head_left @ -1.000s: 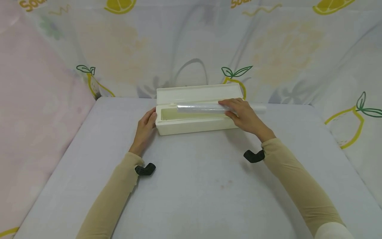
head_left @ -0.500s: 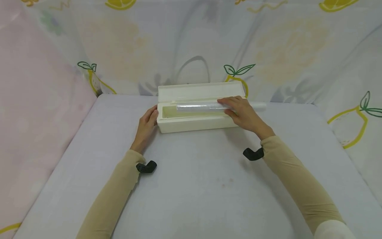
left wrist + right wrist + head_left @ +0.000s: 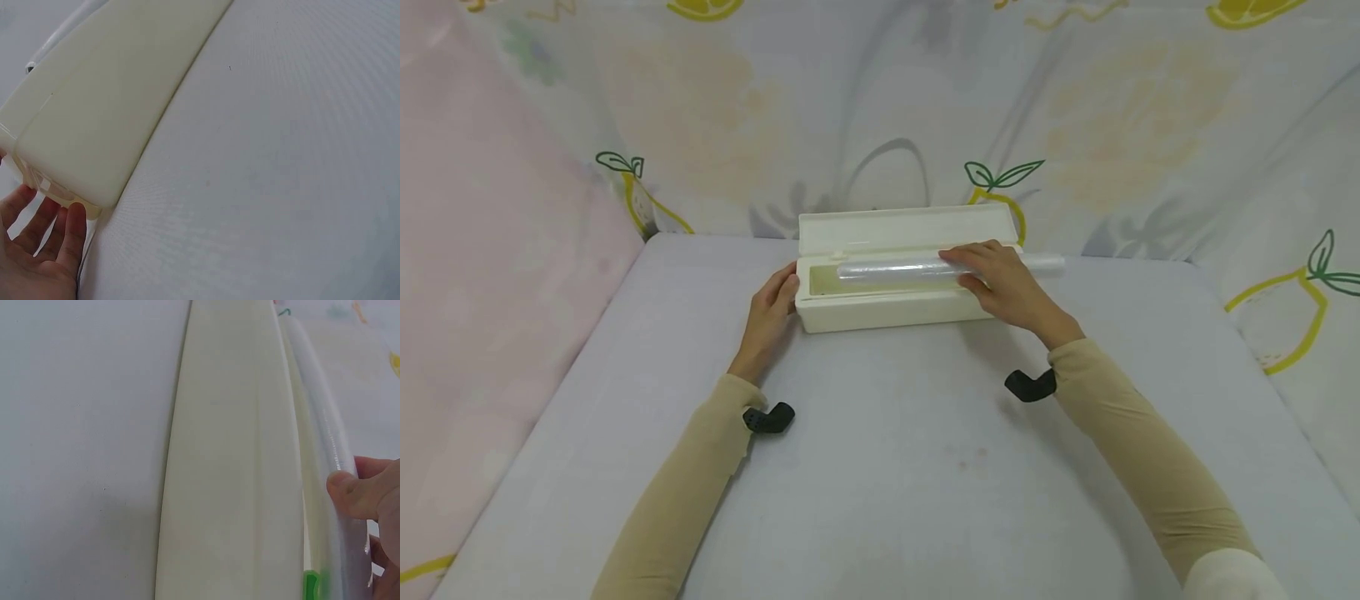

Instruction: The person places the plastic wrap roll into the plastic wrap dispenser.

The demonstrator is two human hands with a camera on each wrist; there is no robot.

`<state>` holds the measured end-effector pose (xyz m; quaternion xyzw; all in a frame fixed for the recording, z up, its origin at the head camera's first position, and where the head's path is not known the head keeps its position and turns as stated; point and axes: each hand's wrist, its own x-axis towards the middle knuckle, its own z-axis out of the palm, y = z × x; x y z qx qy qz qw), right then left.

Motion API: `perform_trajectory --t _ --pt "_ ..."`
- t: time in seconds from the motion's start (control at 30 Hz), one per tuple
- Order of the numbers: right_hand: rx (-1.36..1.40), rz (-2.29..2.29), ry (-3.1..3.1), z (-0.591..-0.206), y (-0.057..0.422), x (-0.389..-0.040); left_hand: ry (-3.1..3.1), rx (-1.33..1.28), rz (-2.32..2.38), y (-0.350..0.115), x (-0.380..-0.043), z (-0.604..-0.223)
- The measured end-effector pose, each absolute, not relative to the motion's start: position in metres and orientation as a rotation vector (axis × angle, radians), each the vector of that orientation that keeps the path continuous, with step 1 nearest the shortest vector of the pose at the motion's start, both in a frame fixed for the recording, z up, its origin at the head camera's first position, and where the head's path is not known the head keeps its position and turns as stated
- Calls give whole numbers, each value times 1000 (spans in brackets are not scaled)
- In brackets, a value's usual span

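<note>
A white lidded box lies lengthwise on the table in the head view, its lid standing up at the back. Over its opening is a roll of clear plastic wrap, whose right end sticks out past the box. My right hand grips the roll from above, right of its middle; in the right wrist view the thumb presses on the near side. My left hand touches the box's left end, with its fingertips against the end face in the left wrist view. The roll's underside is hidden.
A white cloth covers the table. Behind it hangs a lemon-print curtain, close to the lid, and a pink one is at the left. A small green piece shows inside the box's rim in the right wrist view.
My right hand and the roll have shifted slightly to the left relative to the box. My left hand stays against the box's end. The head view has tilted a little.
</note>
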<state>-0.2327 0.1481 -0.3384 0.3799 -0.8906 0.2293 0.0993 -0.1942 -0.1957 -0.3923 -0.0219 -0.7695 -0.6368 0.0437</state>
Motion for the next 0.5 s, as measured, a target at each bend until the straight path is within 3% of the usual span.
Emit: perform_trajectory --t 0.5 --pt "1136 614 -2651 -339 139 -234 -2351 -66 -1933 -196 -196 -394"
